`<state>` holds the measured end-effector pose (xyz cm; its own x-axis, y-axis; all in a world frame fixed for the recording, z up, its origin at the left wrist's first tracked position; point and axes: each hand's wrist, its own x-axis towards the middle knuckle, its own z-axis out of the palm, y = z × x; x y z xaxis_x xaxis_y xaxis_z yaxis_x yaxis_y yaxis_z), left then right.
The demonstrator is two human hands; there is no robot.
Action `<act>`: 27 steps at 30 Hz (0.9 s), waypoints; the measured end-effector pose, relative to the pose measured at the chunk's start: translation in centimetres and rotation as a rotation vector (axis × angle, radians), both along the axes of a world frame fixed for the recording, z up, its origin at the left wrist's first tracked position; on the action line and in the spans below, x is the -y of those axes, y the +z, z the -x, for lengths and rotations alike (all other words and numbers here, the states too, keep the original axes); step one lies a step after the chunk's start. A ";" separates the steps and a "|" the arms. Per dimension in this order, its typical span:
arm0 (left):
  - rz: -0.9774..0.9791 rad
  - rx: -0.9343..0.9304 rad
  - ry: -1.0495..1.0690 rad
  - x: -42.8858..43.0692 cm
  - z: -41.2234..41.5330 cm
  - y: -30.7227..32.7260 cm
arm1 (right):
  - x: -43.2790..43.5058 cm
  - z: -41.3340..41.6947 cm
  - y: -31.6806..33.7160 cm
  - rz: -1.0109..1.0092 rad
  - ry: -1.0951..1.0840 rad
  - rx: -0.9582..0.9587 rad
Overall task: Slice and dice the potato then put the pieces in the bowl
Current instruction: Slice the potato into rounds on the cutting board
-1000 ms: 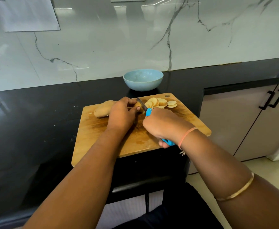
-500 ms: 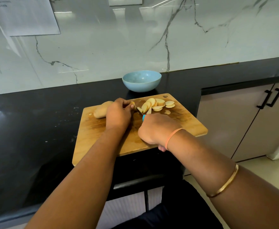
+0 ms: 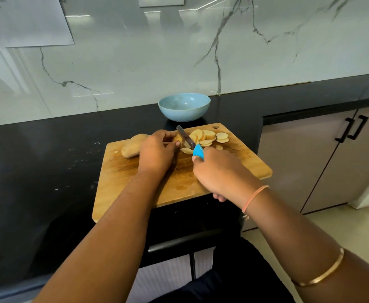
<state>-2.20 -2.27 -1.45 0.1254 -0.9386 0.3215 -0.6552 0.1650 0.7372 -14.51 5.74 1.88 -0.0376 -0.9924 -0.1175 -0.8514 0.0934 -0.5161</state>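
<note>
On the wooden cutting board [image 3: 135,186] my left hand [image 3: 157,153] pinches a small end piece of potato [image 3: 177,138]. My right hand [image 3: 217,173] grips a knife by its blue handle [image 3: 199,152]; the dark blade [image 3: 185,136] stands against the cut face of that piece. Several pale round slices [image 3: 207,137] lie in a pile just right of the blade. A whole unpeeled potato [image 3: 133,146] rests at the board's far left, partly behind my left hand. The light blue bowl [image 3: 184,107] sits empty behind the board.
The board lies on a black countertop [image 3: 37,171] and overhangs its front edge. A marble wall rises behind, with a sheet of paper [image 3: 30,22] stuck on it at the left. Cabinet doors with black handles [image 3: 352,130] stand to the right.
The knife has lifted from a low cut and the blade now shows against the potato piece. Another slice lies loose by the blade. My view has tilted slightly.
</note>
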 end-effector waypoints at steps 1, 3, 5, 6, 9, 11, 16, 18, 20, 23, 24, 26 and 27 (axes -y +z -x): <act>0.002 0.009 0.003 0.0 0.0 0.0 | 0.0 -0.2 -0.1 0.023 0.020 0.003; 0.002 0.020 0.010 0.0 0.0 0.0 | 0.1 -0.4 -0.2 0.034 0.035 0.002; 0.001 0.026 0.020 0.0 0.0 0.0 | 0.2 -0.6 -0.2 0.019 0.031 -0.007; 0.003 0.023 0.020 0.1 -0.1 0.0 | 0.3 -0.7 -0.3 0.014 0.027 -0.011; 0.016 0.005 0.006 0.0 -0.2 0.1 | 0.6 -0.8 -0.2 -0.004 0.011 -0.014; 0.023 -0.016 -0.013 -0.1 -0.2 0.1 | 0.8 -0.8 0.0 -0.027 0.003 -0.019; 0.007 -0.046 -0.047 -0.1 0.0 0.1 | 1.3 -0.8 0.8 -0.140 -0.033 0.047; 0.015 -0.049 -0.054 -0.2 0.0 0.1 | 1.6 -1.0 1.1 -0.148 -0.034 0.074; 0.023 -0.040 -0.048 -0.2 0.0 0.1 | 1.8 -1.5 1.3 -0.140 -0.034 0.058; 0.020 -0.054 -0.026 -0.2 -0.1 0.1 | 2.0 -2.0 1.3 -0.073 -0.025 0.014; 0.016 -0.061 -0.019 -0.2 -0.1 0.1 | 1.9 -2.1 1.2 -0.050 -0.017 0.003; 0.010 -0.076 -0.008 -0.1 -0.1 0.0 | 1.6 -1.9 1.0 -0.036 -0.002 -0.008; 0.011 -0.081 -0.008 0.0 -0.1 0.0 | 1.4 -1.7 1.0 -0.040 0.005 -0.012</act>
<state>-2.10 -2.25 -1.49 0.1439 -0.9362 0.3206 -0.5925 0.1780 0.7856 -12.76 4.37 2.83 -0.0343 -0.9870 -0.1571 -0.8580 0.1097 -0.5018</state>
